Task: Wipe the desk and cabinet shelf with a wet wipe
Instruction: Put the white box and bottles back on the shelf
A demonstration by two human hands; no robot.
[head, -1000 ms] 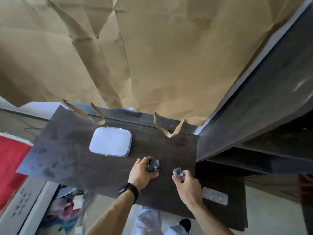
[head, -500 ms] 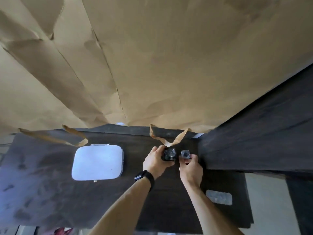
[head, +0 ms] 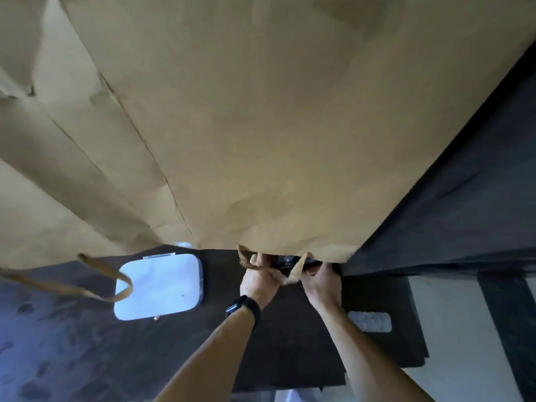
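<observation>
- The fingers (head: 255, 261) of the left hand (head: 259, 281) are curled round a small dark object (head: 285, 262). It sits at the far edge of the counter (head: 87, 358), right under the hem of the brown paper (head: 261, 126).
- The fingers (head: 314, 266) of the right hand (head: 322, 282) are curled too, just beside the same dark object. The paper's edge hides their tips, so it cannot be told whether they hold anything.
- The two hands lie close together, knuckles toward the camera. A looped paper strap (head: 297, 268) hangs down in front of them and crosses the gap between them.
- A black watch (head: 243, 310) sits on the left wrist, and both bare forearms run back to the bottom of the view.
- The counter is dark wood, smudged and mottled on its left part, and lies beneath both arms.
- A white case (head: 158, 285) with rounded corners lies flat on the counter, left of the left hand and apart from it.
- A second strap (head: 101, 265) dangles over the case's left corner.
- The dark cabinet (head: 449, 221) stands at the right, and its side meets the counter's far right corner beside the right hand.
- A small pale pack (head: 369, 322) lies on a dark surface just right of the right forearm.
- The creased brown paper fills the whole upper view.
</observation>
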